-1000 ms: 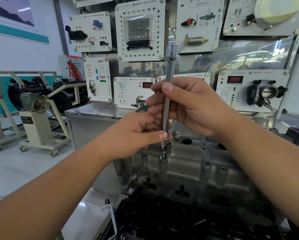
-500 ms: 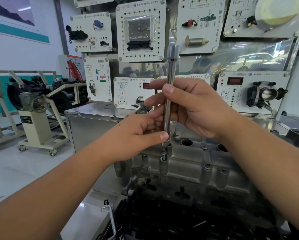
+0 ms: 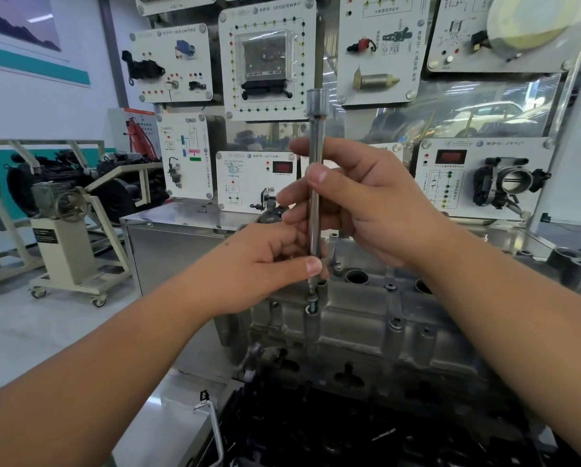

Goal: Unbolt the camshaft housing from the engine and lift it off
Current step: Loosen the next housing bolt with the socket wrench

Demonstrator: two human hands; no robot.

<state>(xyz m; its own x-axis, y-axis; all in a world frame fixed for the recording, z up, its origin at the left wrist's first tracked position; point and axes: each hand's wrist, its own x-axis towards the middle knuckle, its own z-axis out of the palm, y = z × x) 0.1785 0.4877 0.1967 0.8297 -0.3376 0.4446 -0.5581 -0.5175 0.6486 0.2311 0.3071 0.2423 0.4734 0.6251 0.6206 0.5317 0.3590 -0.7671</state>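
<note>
A long, slim, polished steel extension bar point(image 3: 316, 183) with a socket end at the top stands upright over the grey cast-aluminium camshaft housing point(image 3: 366, 325), which sits bolted on top of the dark engine block point(image 3: 332, 429) in the lower middle of the view. The right hand point(image 3: 366, 203) holds the bar's middle, fingers and thumb curled round the shaft. The left hand point(image 3: 265, 261) pinches the bar's lower end between thumb and fingers, just above the housing. The bar's tip meets a small steel bolt point(image 3: 312, 303) that stands raised out of its round boss at the housing's near left edge.

Round open wells point(image 3: 357, 276) sit along the top of the housing, to the right of the tool; what they contain cannot be told. Behind the engine a stainless worktop point(image 3: 181, 222) carries white training panels point(image 3: 268, 59) with mounted car parts close behind the bar. To the left is open floor point(image 3: 29, 332), with a cream wheeled engine stand point(image 3: 63, 244) well apart from the hands.
</note>
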